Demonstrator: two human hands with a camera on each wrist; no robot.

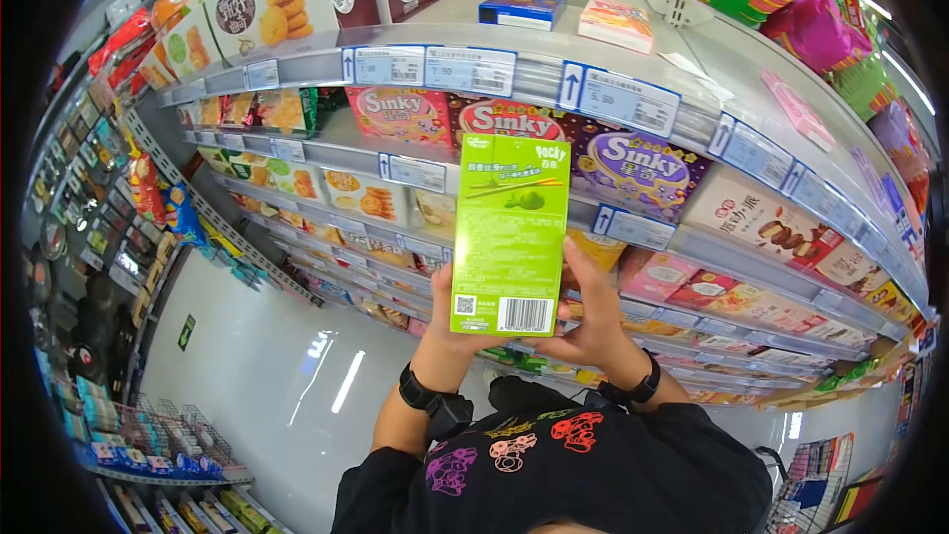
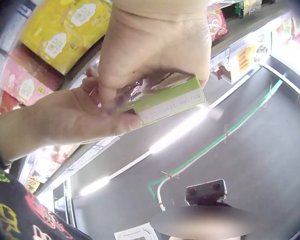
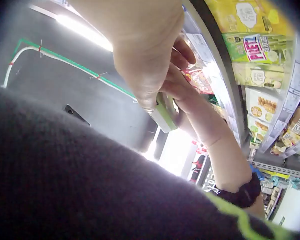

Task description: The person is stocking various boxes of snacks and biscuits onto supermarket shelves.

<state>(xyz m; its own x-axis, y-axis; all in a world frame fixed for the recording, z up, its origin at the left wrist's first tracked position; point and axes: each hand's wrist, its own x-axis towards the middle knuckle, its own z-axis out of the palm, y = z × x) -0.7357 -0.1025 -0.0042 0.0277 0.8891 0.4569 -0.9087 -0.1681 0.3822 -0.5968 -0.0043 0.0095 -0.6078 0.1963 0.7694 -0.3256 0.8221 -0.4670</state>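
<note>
A green Pocky box (image 1: 510,227) stands upright before my chest, its back with small print, a QR code and a barcode toward me. My left hand (image 1: 447,318) holds its lower left side, fingers mostly hidden behind the box. On the lower right side my right hand (image 1: 596,314) grips it, thumb along the edge. From below, the left wrist view shows a narrow end of the Pocky box (image 2: 172,105) with stamped print, between the left hand (image 2: 150,47) and right hand (image 2: 75,112). The right wrist view catches the box's green end (image 3: 164,117) under the right hand (image 3: 145,55).
Curved store shelves rise in front, with Sinky boxes (image 1: 643,173), cookie boxes (image 1: 366,196) and a blue box (image 1: 522,8) on the top shelf. Price labels (image 1: 470,71) line the shelf edges. A glossy floor (image 1: 297,376) and another rack (image 1: 158,440) lie to the left.
</note>
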